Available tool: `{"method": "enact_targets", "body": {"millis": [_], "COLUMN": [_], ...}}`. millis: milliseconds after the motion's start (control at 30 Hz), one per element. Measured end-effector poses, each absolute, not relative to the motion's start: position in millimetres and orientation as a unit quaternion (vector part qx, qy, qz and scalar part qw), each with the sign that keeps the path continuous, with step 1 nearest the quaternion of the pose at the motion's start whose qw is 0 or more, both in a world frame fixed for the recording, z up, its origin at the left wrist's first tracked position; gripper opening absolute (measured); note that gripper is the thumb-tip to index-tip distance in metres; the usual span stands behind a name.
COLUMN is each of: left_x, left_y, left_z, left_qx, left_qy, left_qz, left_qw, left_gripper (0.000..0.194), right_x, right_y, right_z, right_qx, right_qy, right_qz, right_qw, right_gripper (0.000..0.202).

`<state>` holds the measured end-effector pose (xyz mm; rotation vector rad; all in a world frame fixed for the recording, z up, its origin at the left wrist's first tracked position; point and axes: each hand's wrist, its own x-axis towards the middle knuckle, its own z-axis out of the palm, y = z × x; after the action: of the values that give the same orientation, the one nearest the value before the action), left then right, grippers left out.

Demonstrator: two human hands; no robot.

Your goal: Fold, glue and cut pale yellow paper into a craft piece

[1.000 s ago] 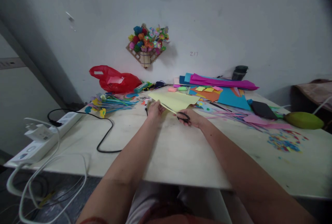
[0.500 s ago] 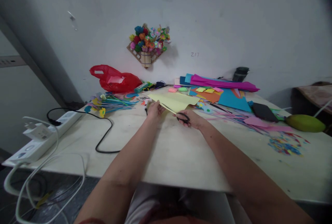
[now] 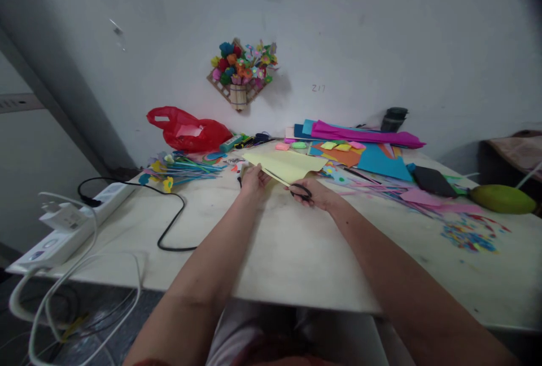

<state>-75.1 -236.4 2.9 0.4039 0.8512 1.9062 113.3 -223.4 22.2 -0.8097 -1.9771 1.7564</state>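
Note:
A pale yellow sheet of paper (image 3: 290,164) is held up off the table in front of me, slightly curled at its right corner. My left hand (image 3: 254,179) pinches its near left edge between thumb and fingers. Black-handled scissors (image 3: 301,191) sit in my right hand (image 3: 311,192), the fingers wrapped through the loops. Their blades point left along the sheet's near edge, toward my left hand. Whether the blades are parted is too small to tell.
Paper flowers on stems (image 3: 182,169) and a red plastic bag (image 3: 186,130) lie at left, near a power strip (image 3: 71,236) with cables. Coloured sheets (image 3: 383,161), a black phone-like slab (image 3: 434,181), a green mango-like object (image 3: 503,199) and paper scraps (image 3: 470,233) are at right.
My right hand and the scissors have shifted very slightly to the right. The grip of both hands on paper and scissors is the same; the view has moved a touch.

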Motion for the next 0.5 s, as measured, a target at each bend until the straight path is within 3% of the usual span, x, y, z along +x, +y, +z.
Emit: {"method": "enact_targets", "body": {"millis": [500], "left_x": [-72.6], "left_y": [-238.8], "left_z": [6.2], "left_qx": [0.167], "left_qy": [0.371], "left_qz": [0.770], "left_qw": [0.492], "left_gripper": [0.006], "right_x": [114.9], "right_y": [-217.4], "right_z": [18.5], "right_qx": [-0.279], "right_qy": [-0.698], "right_qz": [0.634], "right_qw": [0.180], "right_gripper": [0.027]}}
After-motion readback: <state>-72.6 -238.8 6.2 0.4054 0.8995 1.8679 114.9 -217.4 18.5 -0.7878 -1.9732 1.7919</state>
